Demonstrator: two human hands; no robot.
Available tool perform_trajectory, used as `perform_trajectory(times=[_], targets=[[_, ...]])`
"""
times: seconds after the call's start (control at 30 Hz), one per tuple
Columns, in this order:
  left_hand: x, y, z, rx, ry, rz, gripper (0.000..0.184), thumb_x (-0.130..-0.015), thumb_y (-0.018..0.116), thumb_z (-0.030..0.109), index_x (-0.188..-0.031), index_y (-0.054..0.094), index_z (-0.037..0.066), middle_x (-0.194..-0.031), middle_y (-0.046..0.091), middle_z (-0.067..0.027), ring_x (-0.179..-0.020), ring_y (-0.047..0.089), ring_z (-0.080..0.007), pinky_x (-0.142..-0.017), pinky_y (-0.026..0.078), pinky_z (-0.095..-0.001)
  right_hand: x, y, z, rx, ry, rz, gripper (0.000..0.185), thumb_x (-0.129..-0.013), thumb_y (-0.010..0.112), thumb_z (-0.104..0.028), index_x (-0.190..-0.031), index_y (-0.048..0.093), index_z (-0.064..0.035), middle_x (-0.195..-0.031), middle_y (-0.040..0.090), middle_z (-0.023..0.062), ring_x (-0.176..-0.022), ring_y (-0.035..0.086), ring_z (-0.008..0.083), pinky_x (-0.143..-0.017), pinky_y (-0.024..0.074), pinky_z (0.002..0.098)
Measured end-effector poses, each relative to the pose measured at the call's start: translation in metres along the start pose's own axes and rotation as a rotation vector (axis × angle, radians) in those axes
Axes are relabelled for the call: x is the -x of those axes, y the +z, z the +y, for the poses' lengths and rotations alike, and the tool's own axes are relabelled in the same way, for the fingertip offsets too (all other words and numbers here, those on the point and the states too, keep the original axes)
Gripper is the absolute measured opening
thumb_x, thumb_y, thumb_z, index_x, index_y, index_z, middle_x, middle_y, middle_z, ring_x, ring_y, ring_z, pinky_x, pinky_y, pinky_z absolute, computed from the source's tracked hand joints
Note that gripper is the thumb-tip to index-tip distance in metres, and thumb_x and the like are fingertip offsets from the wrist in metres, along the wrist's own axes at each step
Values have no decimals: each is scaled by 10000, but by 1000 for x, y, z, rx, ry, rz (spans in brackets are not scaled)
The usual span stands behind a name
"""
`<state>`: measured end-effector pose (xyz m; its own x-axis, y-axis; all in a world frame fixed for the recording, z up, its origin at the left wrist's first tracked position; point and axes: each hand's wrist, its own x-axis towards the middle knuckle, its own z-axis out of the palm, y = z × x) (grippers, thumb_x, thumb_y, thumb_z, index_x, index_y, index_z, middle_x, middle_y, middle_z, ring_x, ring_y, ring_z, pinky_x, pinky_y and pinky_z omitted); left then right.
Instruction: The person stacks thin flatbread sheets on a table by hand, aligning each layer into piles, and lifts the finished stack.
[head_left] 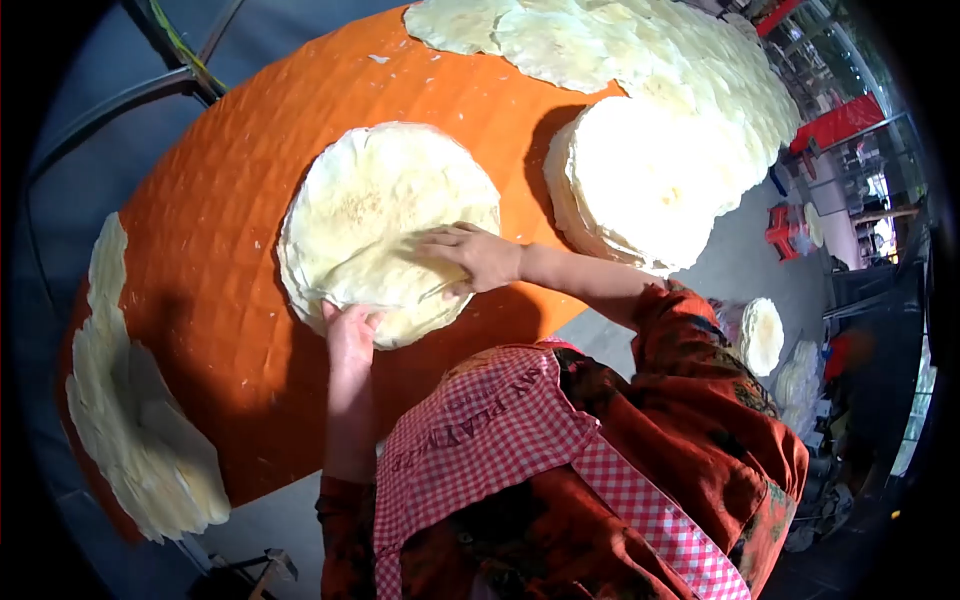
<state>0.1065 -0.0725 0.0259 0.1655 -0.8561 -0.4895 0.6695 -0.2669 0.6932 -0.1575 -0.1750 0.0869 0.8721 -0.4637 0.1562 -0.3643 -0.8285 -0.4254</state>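
A stack of round, pale flatbreads (385, 190) lies on the orange table cover (230, 200) in front of me. At its near left edge my left hand (350, 325) pinches the rim of the top flatbread, thumb and fingers closed on it. My right hand (475, 257) rests on the right part of the stack with its fingers spread flat. The top sheet is creased and slightly raised between the two hands. To the right stands a taller, brightly lit stack (640, 180).
Overlapping flatbreads (700, 60) cover the far right of the table, and more (140, 420) lie along its left edge. A red stool (781, 232) and a bagged stack of flatbreads (762, 337) are beyond the table on the right.
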Motion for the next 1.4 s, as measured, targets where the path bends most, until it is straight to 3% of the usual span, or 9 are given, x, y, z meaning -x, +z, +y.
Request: perform_trajectory(times=[0.13, 0.3, 0.4, 0.5, 0.63, 0.83, 0.93, 1.2, 1.4], targets=[[-12, 42, 24, -276, 127, 124, 775, -726, 448, -113, -1424, 241, 150, -1293, 450, -152, -1061, 555, -271, -838, 513, -438, 11, 16, 30, -17, 148, 49, 704, -788, 670, -254, -1417, 366, -173, -1333, 493, 146, -1230, 473, 305, -1030, 371, 434], [-10, 67, 93, -65, 257, -14, 586, -778, 477, -15, -1350, 356, 29, -1277, 484, -173, -1154, 522, -300, -956, 480, -460, -11, -31, -20, 58, 238, 165, 480, -708, 614, -77, -1187, 587, -109, -956, 668, 110, -830, 635, 283, -645, 530, 393], [24, 48, 62, 148, 34, 110, 370, -924, 444, 241, -1248, 475, 64, -1138, 584, -126, -1047, 568, -282, -916, 475, -465, -28, -15, -79, 264, 141, 322, 493, -695, 605, -126, -1168, 561, 5, -1112, 612, 135, -878, 616, 277, -635, 538, 366], [45, 19, -1, 299, -65, 65, 39, -839, 567, 92, -846, 530, 103, -866, 565, 15, -667, 478, -117, -641, 400, -268, -33, 40, -100, 187, 226, 85, 576, -776, 607, -238, -1270, 486, 30, -1319, 496, 156, -1018, 558, 292, -750, 534, 346], [39, 7, -30, 239, 73, 189, 399, -828, 542, -52, -1200, 469, 72, -1015, 602, -93, -825, 615, -187, -540, 511, -293, -32, 69, -99, 25, 272, 74, 672, -823, 628, -372, -1337, 417, 6, -1339, 471, 189, -1171, 487, 336, -883, 492, 390], [29, 7, -39, 50, 26, 315, 354, -845, 609, 3, -1160, 496, 118, -998, 596, -65, -822, 619, -190, -611, 511, -316, -61, 31, -94, -240, 509, -172, 339, -813, 648, -246, -1057, 651, -10, -1053, 633, 210, -911, 622, 338, -781, 524, 377], [23, -16, -47, 35, 5, 313, 351, -837, 615, 22, -1168, 516, 80, -1031, 603, -80, -879, 624, -215, -659, 535, -337, -92, -4, 8, -405, 759, 198, 200, -848, 598, -137, -981, 680, -12, -958, 679, 121, -753, 655, 255, -708, 525, 367], [36, 1, -32, 90, 43, 290, 417, -810, 614, 10, -1205, 482, 29, -1059, 589, -97, -853, 627, -241, -584, 548, -340, -169, -261, 55, -201, 323, 260, 219, -869, 547, -179, -939, 699, -37, -756, 677, 72, -636, 621, 145, -569, 499, 296], [36, 0, -28, -58, 23, 237, 268, -850, 613, 53, -1098, 511, 56, -1002, 583, -76, -789, 607, -189, -517, 520, -317, -118, -65, -43, 217, 121, 188, 402, -787, 514, -50, -1155, 635, -158, -987, 651, 149, -882, 641, 306, -712, 532, 413]])
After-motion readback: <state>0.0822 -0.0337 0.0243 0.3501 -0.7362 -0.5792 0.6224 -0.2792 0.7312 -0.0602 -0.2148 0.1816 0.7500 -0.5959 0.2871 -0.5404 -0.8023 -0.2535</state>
